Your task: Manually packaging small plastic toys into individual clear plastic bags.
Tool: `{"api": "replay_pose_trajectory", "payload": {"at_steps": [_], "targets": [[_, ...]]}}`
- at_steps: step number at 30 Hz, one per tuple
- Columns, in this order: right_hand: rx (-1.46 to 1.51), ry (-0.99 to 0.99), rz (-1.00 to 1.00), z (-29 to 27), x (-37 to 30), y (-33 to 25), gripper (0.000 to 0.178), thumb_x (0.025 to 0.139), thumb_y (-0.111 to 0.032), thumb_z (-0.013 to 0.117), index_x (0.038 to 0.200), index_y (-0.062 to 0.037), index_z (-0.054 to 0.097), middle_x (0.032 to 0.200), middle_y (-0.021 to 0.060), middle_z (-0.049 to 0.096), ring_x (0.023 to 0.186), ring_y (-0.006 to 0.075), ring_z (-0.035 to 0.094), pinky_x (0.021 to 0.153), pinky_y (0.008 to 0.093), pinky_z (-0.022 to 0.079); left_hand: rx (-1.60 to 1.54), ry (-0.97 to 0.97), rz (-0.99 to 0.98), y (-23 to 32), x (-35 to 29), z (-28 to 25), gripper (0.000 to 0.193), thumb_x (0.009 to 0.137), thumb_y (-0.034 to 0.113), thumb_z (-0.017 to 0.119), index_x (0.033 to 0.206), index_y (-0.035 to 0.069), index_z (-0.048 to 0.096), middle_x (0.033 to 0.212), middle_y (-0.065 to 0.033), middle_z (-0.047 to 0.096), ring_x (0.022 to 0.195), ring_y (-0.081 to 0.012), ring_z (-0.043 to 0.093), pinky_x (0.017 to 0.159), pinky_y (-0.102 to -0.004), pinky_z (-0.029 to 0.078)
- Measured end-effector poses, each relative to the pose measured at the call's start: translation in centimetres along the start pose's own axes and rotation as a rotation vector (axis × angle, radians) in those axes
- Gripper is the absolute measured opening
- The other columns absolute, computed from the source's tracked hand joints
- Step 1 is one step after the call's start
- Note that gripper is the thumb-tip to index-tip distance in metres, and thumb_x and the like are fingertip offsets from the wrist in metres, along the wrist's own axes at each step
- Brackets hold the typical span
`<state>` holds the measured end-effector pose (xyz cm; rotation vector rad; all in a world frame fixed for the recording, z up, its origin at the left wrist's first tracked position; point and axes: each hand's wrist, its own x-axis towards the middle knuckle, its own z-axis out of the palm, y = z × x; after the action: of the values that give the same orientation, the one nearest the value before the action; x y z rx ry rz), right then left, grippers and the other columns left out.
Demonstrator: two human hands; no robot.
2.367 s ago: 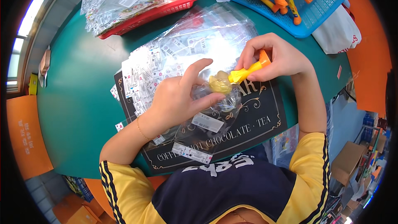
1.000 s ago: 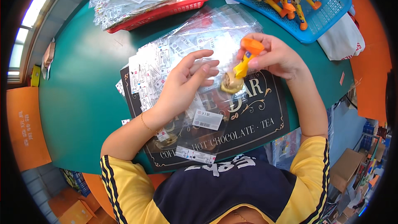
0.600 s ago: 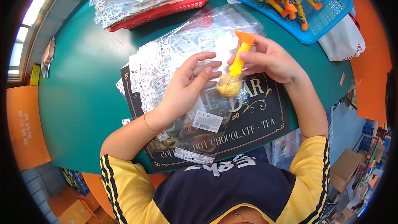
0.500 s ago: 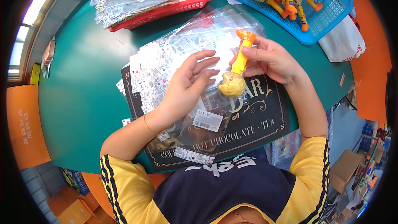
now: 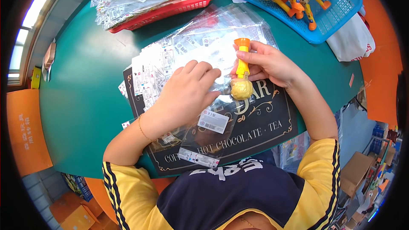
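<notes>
My right hand (image 5: pixel 267 63) is closed on a toy figure (image 5: pixel 243 69) with a yellow body, an orange foot end and a golden moulded-hair head. The figure is upside down, its head toward me. Palm down, my left hand (image 5: pixel 187 89) lies over the clear plastic bags (image 5: pixel 183 44), fingers bent and thumb held apart from them. A clear bag with a white label (image 5: pixel 212 122) reaches from under this hand toward me. Whether the left fingertips touch a bag is hard to see.
A dark printed mat (image 5: pixel 268 132) lies beneath the bags on the green table (image 5: pixel 76 115). At the back are a red basket (image 5: pixel 170 12) heaped with flat packages and a blue basket (image 5: pixel 317 36) with several similar figures. A white bag (image 5: pixel 351 38) lies at the right.
My left hand has turned palm down and its fingers have bent over the bags. My right hand has tilted the toy figure more upright and shifted slightly left.
</notes>
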<state>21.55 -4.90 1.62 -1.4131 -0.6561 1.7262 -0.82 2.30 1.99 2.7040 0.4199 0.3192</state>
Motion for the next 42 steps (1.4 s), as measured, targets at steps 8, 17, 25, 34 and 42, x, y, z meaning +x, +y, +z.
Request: {"api": "replay_pose_trajectory", "payload": {"at_steps": [8,17,25,34,42], "targets": [[0.08,0.046,-0.013,-0.2,0.4,0.5,0.038,0.093,-0.028,0.056,0.122,-0.0072,0.043,0.099,0.0137,0.066,0.088,0.0215,0.068,0.077,0.0318,0.056,-0.182,-0.146,0.008,-0.6,0.4,0.0,0.02,0.074,0.011,0.066,0.09,0.005,0.057,0.089,-0.0069,0.054,0.086,-0.0252,0.051,0.078,-0.0348,0.044],[0.146,0.151,-0.099,0.2,0.4,0.6,0.038,0.093,-0.028,0.056,0.118,-0.0037,0.043,0.101,0.0143,0.065,0.092,0.023,0.067,0.078,0.0345,0.056,-0.099,-0.017,0.077,-0.6,0.4,0.0,0.02,0.071,0.008,0.067,0.09,0.007,0.061,0.087,-0.0057,0.054,0.085,-0.0238,0.05,0.073,-0.0336,0.045],[0.164,0.204,-0.173,0.7,0.3,0.8,0.037,0.093,-0.029,0.056,0.118,-0.0058,0.042,0.1,0.0127,0.065,0.092,0.0211,0.066,0.079,0.0337,0.055,-0.111,-0.099,0.3,-0.6,0.5,0.5,0.017,0.072,0.01,0.065,0.086,0.008,0.055,0.083,-0.003,0.055,0.082,-0.0219,0.053,0.073,-0.0344,0.045],[0.07,0.208,-0.592,3.0,0.0,2.7,0.032,0.094,-0.017,0.054,0.118,-0.0036,0.037,0.102,0.0144,0.063,0.096,0.0208,0.064,0.08,0.0326,0.054,-0.315,0.064,0.236,-0.2,0.7,0.9,0.02,0.072,0.005,0.068,0.088,0.009,0.057,0.081,-0.0046,0.058,0.074,-0.0244,0.058,0.064,-0.0347,0.047],[-0.021,0.068,-0.633,2.9,-0.6,2.7,0.032,0.095,-0.016,0.053,0.12,-0.0041,0.037,0.103,0.0145,0.063,0.095,0.0183,0.062,0.081,0.0305,0.052,-0.422,0.157,0.159,-0.4,0.7,1.1,0.026,0.071,0.01,0.075,0.093,0.009,0.06,0.078,-0.0049,0.057,0.07,-0.0198,0.058,0.059,-0.0289,0.047]]}}
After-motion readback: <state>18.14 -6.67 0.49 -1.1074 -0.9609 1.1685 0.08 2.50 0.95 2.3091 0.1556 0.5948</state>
